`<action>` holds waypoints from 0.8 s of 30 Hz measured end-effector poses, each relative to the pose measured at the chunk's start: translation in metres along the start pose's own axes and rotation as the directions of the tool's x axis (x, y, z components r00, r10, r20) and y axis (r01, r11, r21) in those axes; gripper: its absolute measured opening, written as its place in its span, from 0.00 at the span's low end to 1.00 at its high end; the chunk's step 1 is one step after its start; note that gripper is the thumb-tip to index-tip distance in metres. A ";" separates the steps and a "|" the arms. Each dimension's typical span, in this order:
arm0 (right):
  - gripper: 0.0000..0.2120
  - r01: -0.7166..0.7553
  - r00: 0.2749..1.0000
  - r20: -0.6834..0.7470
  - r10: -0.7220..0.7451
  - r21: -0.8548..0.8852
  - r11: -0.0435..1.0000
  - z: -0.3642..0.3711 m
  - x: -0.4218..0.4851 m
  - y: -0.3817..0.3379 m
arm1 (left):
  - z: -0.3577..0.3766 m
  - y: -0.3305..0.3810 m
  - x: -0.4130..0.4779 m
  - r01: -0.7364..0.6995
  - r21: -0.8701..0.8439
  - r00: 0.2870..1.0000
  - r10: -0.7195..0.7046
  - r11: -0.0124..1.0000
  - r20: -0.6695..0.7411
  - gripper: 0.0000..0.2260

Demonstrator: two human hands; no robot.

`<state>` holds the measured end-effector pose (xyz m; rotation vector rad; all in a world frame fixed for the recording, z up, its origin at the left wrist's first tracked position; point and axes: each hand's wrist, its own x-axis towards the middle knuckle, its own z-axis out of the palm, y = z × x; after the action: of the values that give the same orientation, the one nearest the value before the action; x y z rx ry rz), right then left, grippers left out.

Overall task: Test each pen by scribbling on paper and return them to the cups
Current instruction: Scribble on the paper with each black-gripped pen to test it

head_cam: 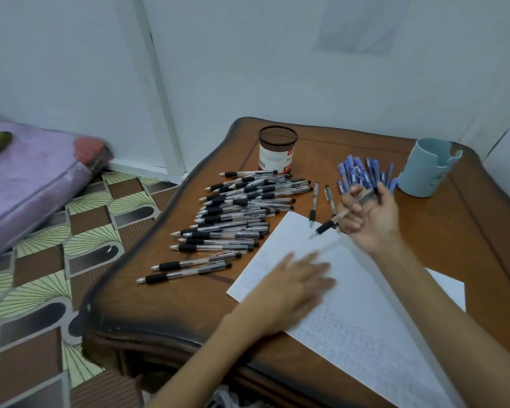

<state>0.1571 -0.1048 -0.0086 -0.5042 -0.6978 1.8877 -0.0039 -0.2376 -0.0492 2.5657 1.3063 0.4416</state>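
A white sheet of paper with faint scribbles lies on the wooden table. My left hand rests flat on its left part, fingers spread, blurred. Above the paper's top corner, my right hand is shut on a black-grip pen, tip pointing down-left just over the sheet. A large pile of black-grip pens lies left of the paper. Two loose black pens lie near the paper's top. Several blue pens lie behind my right hand. A black mesh cup and a light blue cup stand at the back.
The table's left edge drops to a patterned floor. A purple mattress lies on the floor at far left. White walls stand close behind the table.
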 end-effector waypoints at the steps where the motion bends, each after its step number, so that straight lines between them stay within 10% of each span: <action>1: 0.17 0.000 1.000 0.025 0.000 -0.015 1.000 0.002 0.003 -0.007 | 0.005 0.010 0.009 -0.022 0.004 0.999 0.022 1.000 0.043 0.21; 8: 0.18 -0.025 0.997 -0.072 0.024 -0.021 0.999 0.009 0.007 -0.021 | -0.013 -0.007 0.039 0.376 0.125 0.921 -0.356 0.918 -0.160 0.20; 19: 0.28 -0.178 0.984 0.011 0.178 0.126 0.976 0.014 0.010 0.035 | -0.008 -0.015 -0.049 0.413 0.009 0.898 -0.406 0.911 -0.171 0.32; 24: 0.20 -0.155 0.988 0.024 0.153 0.137 0.978 0.008 0.002 0.058 | -0.009 -0.014 -0.043 0.506 -0.049 0.831 -0.502 0.861 -0.239 0.22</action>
<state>0.1123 -0.1232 -0.0413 -0.4680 -0.5443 2.0697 -0.0414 -0.2637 -0.0520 2.0915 2.0018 0.6489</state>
